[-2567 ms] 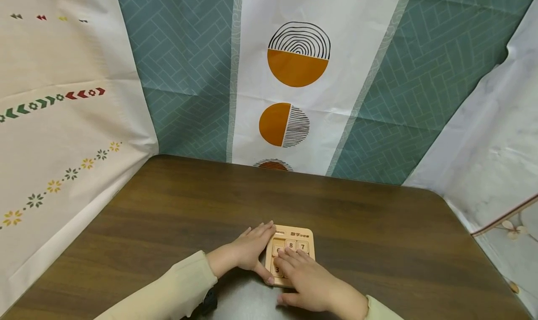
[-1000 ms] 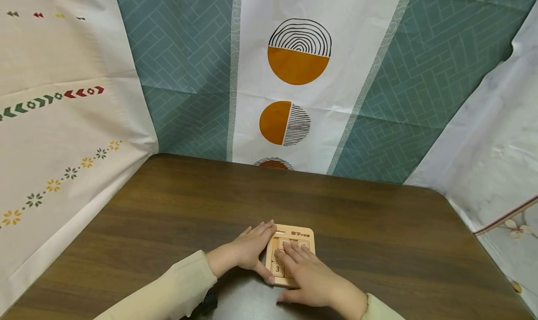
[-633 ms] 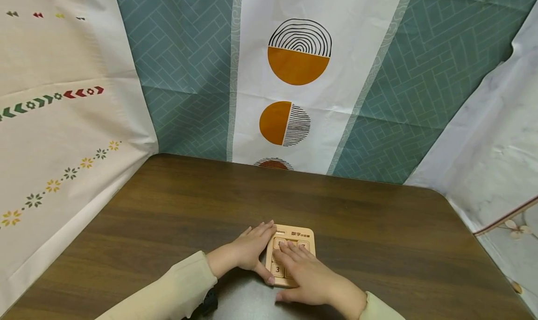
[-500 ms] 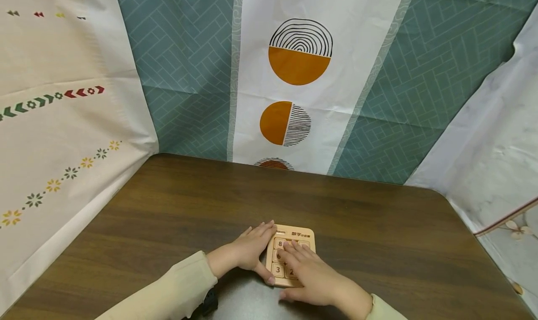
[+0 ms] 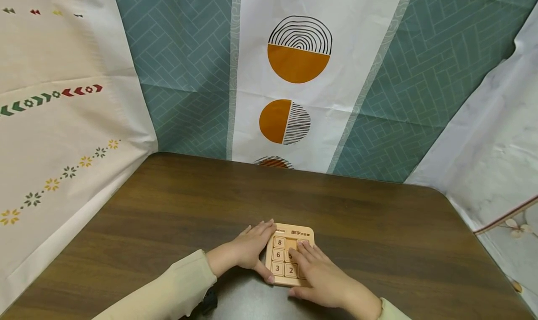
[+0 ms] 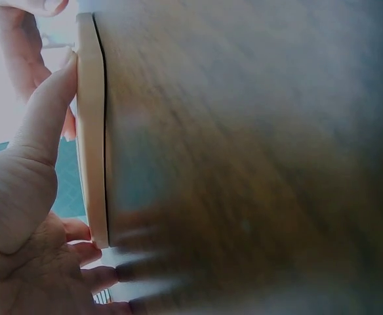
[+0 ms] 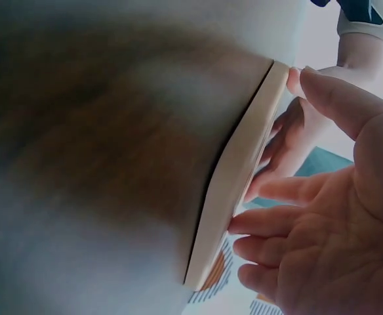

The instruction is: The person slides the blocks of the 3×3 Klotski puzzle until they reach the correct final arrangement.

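A wooden number sliding puzzle (image 5: 294, 283) lies flat on the brown table. My left hand (image 5: 251, 250) spans its left side, thumb on the near corner and fingertips at the far corner. In the left wrist view, the thumb (image 6: 50, 108) bears on the puzzle's frame (image 6: 92, 125). My right hand (image 5: 321, 273) lies over the puzzle's right side with fingers extended, a fingertip on the 5 tile. Tiles 8 (image 5: 279, 242), 6 (image 5: 278, 254), 3 (image 5: 277, 268) and 2 (image 5: 291, 270) show; a gap is at top middle. The right column is mostly hidden by this hand.
The brown wooden table (image 5: 201, 198) stretches out around the puzzle. A patterned cloth (image 5: 189, 77) hangs behind its far edge, with white cloths (image 5: 63, 124) along both sides. A small dark object (image 5: 208, 302) is beside the left sleeve.
The 8 tile has slid from top middle to top left, and the 6 tile has gone down to middle left. My right hand has shifted right; the left stays put.
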A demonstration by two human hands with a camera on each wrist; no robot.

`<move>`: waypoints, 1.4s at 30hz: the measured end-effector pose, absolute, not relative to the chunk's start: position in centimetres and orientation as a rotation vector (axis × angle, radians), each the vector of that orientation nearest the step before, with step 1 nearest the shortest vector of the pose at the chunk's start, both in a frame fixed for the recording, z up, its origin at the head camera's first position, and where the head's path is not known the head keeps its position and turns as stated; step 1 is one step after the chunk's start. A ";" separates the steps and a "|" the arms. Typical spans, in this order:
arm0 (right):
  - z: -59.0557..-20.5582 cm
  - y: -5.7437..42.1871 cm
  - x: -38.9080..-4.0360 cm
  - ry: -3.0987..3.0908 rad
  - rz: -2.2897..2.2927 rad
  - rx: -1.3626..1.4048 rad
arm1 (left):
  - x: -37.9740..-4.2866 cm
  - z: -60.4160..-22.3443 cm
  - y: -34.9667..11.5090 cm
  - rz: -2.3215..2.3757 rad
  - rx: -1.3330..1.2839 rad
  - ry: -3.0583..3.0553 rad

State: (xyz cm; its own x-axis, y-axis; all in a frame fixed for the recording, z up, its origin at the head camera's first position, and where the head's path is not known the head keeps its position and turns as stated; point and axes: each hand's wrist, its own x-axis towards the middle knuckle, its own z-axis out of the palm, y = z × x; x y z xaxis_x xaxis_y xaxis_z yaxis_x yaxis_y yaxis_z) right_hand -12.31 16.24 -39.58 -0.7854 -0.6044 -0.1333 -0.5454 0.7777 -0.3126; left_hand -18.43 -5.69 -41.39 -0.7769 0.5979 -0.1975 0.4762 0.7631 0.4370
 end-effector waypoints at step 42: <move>-39.7 18.0 -10.4 2.711 -0.366 -0.926 | -18.5 -41.6 -5.5 0.529 0.828 2.639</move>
State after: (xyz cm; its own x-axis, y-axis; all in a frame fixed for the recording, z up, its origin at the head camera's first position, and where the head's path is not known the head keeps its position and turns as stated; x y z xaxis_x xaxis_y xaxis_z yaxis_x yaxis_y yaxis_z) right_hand -10.41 18.03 -39.70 -0.7657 -0.6241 -0.1554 -0.5605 0.7660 -0.3147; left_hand -18.49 -5.52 -41.57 -0.7792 0.5966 -0.1922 0.4765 0.7630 0.4367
